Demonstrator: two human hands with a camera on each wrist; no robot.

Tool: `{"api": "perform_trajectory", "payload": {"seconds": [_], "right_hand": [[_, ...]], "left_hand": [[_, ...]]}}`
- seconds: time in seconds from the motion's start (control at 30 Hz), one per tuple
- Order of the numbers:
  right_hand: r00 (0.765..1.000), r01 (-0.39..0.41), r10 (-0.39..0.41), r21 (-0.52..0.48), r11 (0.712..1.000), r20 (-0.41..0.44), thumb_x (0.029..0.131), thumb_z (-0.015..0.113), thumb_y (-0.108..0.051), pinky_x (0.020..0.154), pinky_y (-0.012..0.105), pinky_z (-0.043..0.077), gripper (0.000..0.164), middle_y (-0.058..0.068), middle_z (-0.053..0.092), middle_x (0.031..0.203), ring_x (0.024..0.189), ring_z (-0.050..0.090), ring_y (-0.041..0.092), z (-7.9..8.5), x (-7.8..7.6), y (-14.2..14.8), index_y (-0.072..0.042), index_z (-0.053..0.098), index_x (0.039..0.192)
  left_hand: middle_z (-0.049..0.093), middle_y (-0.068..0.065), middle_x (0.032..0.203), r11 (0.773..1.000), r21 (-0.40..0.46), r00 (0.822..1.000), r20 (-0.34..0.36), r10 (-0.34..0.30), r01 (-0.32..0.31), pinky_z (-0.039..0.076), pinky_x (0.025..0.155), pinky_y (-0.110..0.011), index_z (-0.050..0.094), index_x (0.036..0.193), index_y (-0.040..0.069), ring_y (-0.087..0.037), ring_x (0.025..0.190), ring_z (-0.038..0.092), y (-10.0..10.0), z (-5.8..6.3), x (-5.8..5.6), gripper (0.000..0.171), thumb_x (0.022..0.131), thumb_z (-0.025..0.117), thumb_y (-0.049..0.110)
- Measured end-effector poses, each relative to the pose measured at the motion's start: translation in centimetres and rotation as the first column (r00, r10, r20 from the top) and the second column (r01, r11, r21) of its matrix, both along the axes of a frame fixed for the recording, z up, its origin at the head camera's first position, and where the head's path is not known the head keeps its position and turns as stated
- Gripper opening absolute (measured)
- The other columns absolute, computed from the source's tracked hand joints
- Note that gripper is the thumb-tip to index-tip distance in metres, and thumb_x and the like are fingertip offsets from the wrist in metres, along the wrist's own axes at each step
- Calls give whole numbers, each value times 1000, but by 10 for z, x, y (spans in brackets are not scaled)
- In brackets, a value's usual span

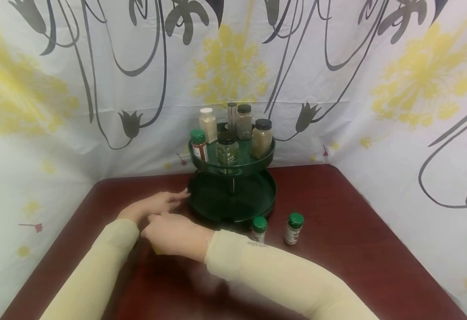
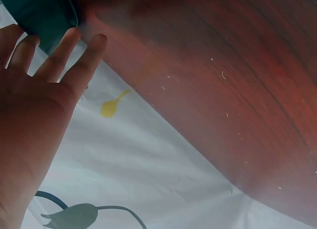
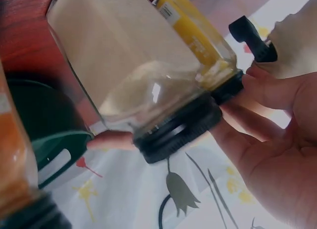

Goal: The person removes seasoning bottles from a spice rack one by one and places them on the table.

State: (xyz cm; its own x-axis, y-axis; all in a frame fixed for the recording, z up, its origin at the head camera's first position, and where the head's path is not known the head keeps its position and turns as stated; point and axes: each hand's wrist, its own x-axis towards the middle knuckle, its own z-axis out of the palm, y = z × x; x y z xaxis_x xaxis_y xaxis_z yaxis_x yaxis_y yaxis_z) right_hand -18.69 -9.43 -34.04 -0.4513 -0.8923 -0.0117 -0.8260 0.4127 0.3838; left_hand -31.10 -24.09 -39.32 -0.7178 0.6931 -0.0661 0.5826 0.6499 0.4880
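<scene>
My left hand (image 1: 157,205) reaches out with its fingers extended, fingertips right at the rim of the lower tier (image 1: 271,205) of a dark green two-tier turntable. In the left wrist view those fingers (image 2: 64,56) are spread beside the green wall. Crossing in front of it, my right hand (image 1: 179,235) holds a jar with yellow contents or label (image 3: 198,38) by its black lid, thumb and fingers on either side. A large jar of beige powder (image 3: 133,61), black-lidded, stands nearer the right wrist camera. The head view hides most of the yellow jar under the hand.
The upper tier (image 1: 243,169) carries several spice jars, among them a white-capped one (image 1: 207,126) and a green-capped one (image 1: 199,146). Two green-capped bottles, one (image 1: 259,227) near my right sleeve and another (image 1: 293,229), stand on the dark red table. Patterned curtains surround it.
</scene>
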Motion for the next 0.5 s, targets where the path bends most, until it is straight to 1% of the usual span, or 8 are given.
{"api": "perform_trajectory", "payload": {"seconds": [0.03,0.07,0.1,0.17,0.23,0.37,0.47,0.5], "right_hand": [[1000,-2,2,-3,1000,8,94,59,-22,81,22,46,23,-13,65,87,92,53,7,1,1,2,-35,69,110],[1000,-4,4,-6,1000,12,94,59,-23,81,22,46,23,-13,65,87,92,53,8,2,2,3,-35,68,111],[1000,1,-1,-8,1000,21,95,59,-23,81,22,46,24,-13,64,88,92,52,8,3,3,5,-35,68,113],[999,16,-15,-18,1000,37,95,58,-24,79,22,48,24,-12,64,90,92,52,10,5,6,9,-35,67,114],[998,33,-31,-36,999,54,95,59,-24,76,22,49,24,-11,63,92,92,51,10,8,10,15,-35,67,114],[998,40,-37,-64,997,51,92,63,-22,79,23,50,25,-9,62,96,96,51,11,15,17,28,-34,67,113],[996,65,-61,-84,994,58,90,65,-23,81,24,50,29,-6,61,103,97,51,13,25,24,39,-32,66,118],[995,78,-71,-96,992,67,90,66,-23,79,25,51,31,-5,60,106,97,51,13,29,27,43,-31,65,120]], "left_hand": [[20,-21,154,1000,-1,1000,1,1,-1,39,92,-45,37,148,5,-33,108,54,1,1,1,46,104,43,13],[20,-21,155,1000,-3,1000,4,6,-6,38,94,-46,36,148,4,-36,117,49,2,1,1,46,104,43,14],[19,-21,155,1000,-9,1000,7,12,-12,37,97,-48,36,148,4,-37,126,42,3,2,2,46,104,44,14],[18,-21,155,1000,-17,1000,20,23,-23,33,104,-53,35,148,4,-40,135,28,4,3,3,47,104,43,15],[17,-22,155,999,-36,999,30,38,-37,29,106,-57,33,149,3,-42,136,25,6,4,5,48,104,43,17],[18,-25,154,996,-74,998,17,52,-51,24,107,-63,29,150,1,-46,136,21,10,10,12,52,104,43,21],[22,-21,155,992,-77,994,20,106,-104,24,108,-61,27,152,5,-42,137,23,15,19,17,57,103,45,28],[23,-20,155,990,-74,992,19,125,-124,23,108,-61,25,153,6,-40,138,23,16,22,19,59,103,45,30]]}}
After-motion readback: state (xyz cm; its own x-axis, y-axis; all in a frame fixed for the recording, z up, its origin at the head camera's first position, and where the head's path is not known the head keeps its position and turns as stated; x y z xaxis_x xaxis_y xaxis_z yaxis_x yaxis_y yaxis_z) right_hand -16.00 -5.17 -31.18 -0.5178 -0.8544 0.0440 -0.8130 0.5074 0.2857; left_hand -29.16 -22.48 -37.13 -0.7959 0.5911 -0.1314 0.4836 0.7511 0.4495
